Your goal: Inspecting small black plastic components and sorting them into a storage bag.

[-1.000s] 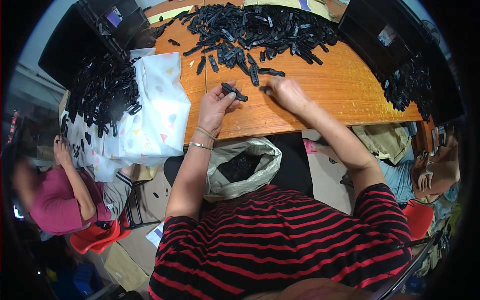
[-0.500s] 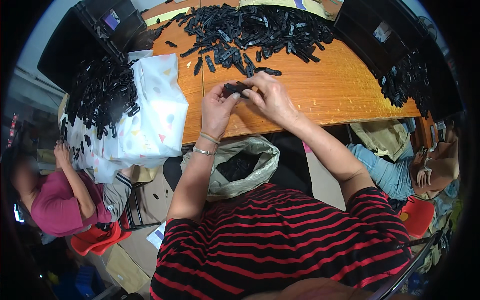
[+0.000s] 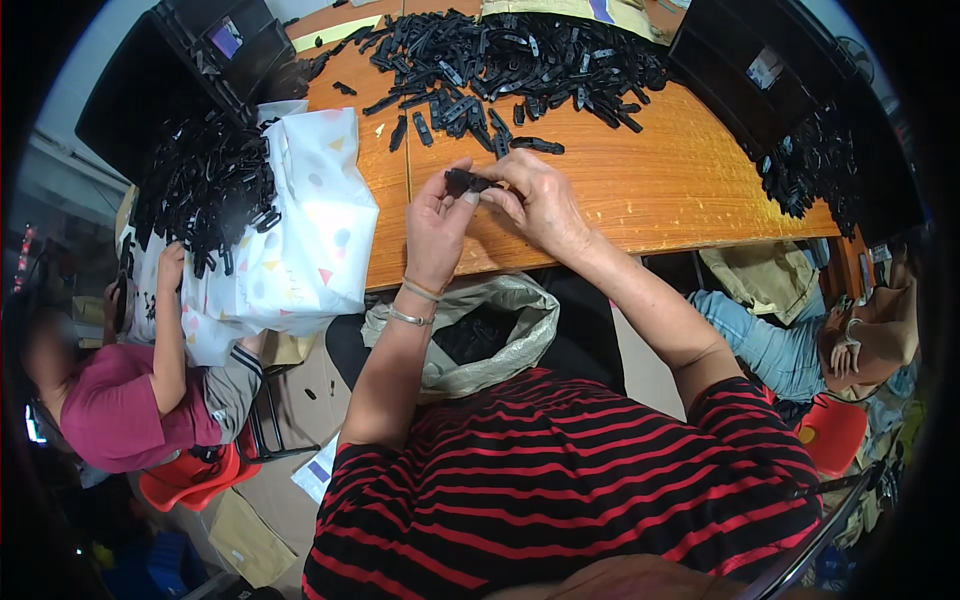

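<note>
Above the near edge of the wooden table, a small black plastic part (image 3: 461,181) is held between both hands. My left hand (image 3: 434,230) pinches it from the left with thumb and fingers. From the right, my right hand (image 3: 545,205) has its thumb and fingertips closed on the other end. Fingers cover some of the part, so its exact kind cannot be made out. Just beyond the hands lie several loose black plastic pieces (image 3: 536,144), at the front of a large heap of similar pieces (image 3: 500,60).
An open woven sack (image 3: 537,325) with dark pieces inside rests at my lap. Left, a patterned white plastic sheet (image 3: 320,190) bears another black heap (image 3: 200,190), beside a seated co-worker (image 3: 125,405). Right stand a black bin (image 3: 750,90), more pieces (image 3: 800,170) and another seated person (image 3: 765,335).
My hands stay nearly in place, with the black part turned slightly and showing more between the fingers. At the left, the co-worker's hand has risen toward the heap on the sheet.
</note>
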A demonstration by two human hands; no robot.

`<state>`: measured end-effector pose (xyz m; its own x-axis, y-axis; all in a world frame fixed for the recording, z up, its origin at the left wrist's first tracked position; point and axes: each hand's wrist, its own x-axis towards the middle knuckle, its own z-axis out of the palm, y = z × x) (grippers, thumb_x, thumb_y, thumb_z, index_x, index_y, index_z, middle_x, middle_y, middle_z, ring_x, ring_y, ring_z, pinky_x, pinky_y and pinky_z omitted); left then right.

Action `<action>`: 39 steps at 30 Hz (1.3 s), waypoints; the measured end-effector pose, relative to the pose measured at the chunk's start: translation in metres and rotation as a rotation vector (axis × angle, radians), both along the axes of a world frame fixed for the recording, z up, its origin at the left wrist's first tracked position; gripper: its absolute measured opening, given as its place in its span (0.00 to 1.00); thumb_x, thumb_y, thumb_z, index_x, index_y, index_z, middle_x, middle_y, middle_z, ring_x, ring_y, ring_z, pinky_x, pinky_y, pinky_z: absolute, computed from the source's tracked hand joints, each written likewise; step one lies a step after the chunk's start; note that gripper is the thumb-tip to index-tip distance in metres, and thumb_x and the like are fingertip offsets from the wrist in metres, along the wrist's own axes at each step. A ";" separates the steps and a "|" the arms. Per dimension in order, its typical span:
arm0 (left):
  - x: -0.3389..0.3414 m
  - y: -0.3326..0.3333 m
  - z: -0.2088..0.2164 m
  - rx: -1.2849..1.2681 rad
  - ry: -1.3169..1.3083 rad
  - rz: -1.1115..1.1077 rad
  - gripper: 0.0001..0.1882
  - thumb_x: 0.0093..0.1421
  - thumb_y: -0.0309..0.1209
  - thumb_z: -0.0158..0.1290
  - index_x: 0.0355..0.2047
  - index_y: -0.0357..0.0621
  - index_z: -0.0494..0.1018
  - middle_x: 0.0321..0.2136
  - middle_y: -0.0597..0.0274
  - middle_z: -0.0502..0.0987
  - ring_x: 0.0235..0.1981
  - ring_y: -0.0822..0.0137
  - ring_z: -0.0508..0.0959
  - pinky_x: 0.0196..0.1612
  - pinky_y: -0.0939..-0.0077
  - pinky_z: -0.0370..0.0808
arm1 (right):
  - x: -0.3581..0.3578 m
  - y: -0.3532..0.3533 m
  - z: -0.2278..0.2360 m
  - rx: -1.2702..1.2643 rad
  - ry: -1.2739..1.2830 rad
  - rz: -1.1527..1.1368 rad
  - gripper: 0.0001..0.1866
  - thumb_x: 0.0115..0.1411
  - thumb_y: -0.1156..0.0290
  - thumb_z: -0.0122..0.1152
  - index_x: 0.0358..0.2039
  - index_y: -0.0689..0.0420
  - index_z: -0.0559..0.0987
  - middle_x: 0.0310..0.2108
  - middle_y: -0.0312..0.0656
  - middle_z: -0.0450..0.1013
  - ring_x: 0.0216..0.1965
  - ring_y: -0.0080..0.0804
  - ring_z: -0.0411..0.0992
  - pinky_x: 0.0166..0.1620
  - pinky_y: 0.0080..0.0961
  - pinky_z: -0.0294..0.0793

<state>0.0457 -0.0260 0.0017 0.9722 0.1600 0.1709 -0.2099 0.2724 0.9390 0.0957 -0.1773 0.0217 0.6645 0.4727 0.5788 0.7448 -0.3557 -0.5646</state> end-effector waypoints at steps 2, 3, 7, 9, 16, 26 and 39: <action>-0.005 -0.004 0.004 0.036 -0.101 0.019 0.19 0.59 0.20 0.52 0.51 0.30 0.66 0.43 0.58 0.73 0.43 0.72 0.75 0.45 0.82 0.73 | -0.002 0.001 0.001 0.013 -0.016 -0.006 0.10 0.52 0.77 0.63 0.36 0.61 0.79 0.29 0.46 0.71 0.30 0.41 0.73 0.32 0.30 0.73; -0.007 -0.005 0.006 0.080 -0.154 0.018 0.20 0.59 0.20 0.53 0.52 0.30 0.66 0.43 0.57 0.73 0.44 0.72 0.75 0.45 0.82 0.73 | -0.003 0.003 0.002 0.012 -0.029 -0.015 0.12 0.51 0.76 0.64 0.38 0.61 0.78 0.30 0.46 0.71 0.30 0.40 0.73 0.32 0.29 0.73; -0.011 -0.008 0.012 0.095 -0.135 0.062 0.19 0.60 0.22 0.53 0.51 0.31 0.66 0.43 0.57 0.73 0.42 0.72 0.75 0.45 0.82 0.73 | -0.007 0.005 0.001 0.020 0.127 -0.064 0.18 0.52 0.73 0.64 0.44 0.62 0.73 0.33 0.46 0.72 0.30 0.37 0.75 0.32 0.27 0.75; -0.013 -0.007 0.014 0.192 -0.101 0.093 0.18 0.59 0.21 0.53 0.50 0.31 0.67 0.42 0.58 0.74 0.40 0.73 0.76 0.44 0.83 0.74 | -0.006 0.006 -0.001 0.033 0.149 -0.021 0.18 0.53 0.71 0.64 0.44 0.63 0.72 0.33 0.47 0.73 0.30 0.37 0.75 0.33 0.27 0.75; -0.015 -0.001 0.014 0.249 -0.137 0.084 0.13 0.60 0.22 0.52 0.46 0.32 0.70 0.38 0.59 0.76 0.37 0.75 0.76 0.40 0.84 0.74 | -0.012 0.010 -0.017 0.071 0.228 0.021 0.17 0.56 0.67 0.64 0.41 0.62 0.71 0.27 0.46 0.73 0.28 0.35 0.74 0.32 0.28 0.73; -0.034 0.007 0.001 0.331 0.013 0.090 0.08 0.60 0.25 0.54 0.39 0.34 0.72 0.31 0.65 0.75 0.31 0.79 0.74 0.33 0.87 0.72 | -0.027 0.006 -0.023 0.023 0.472 0.110 0.12 0.54 0.68 0.65 0.31 0.62 0.74 0.19 0.39 0.67 0.21 0.23 0.64 0.26 0.24 0.66; -0.032 0.008 -0.002 0.941 0.091 -0.023 0.12 0.55 0.29 0.57 0.39 0.38 0.74 0.24 0.60 0.76 0.26 0.69 0.76 0.31 0.76 0.72 | 0.049 -0.056 -0.036 -0.181 0.351 -0.031 0.12 0.53 0.62 0.64 0.29 0.59 0.79 0.24 0.48 0.75 0.25 0.42 0.74 0.31 0.35 0.74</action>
<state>0.0133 -0.0177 -0.0005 0.9894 -0.0247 0.1431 -0.1289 -0.6026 0.7876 0.1452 -0.2337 -0.0146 0.8230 0.5224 0.2231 0.5047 -0.4922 -0.7093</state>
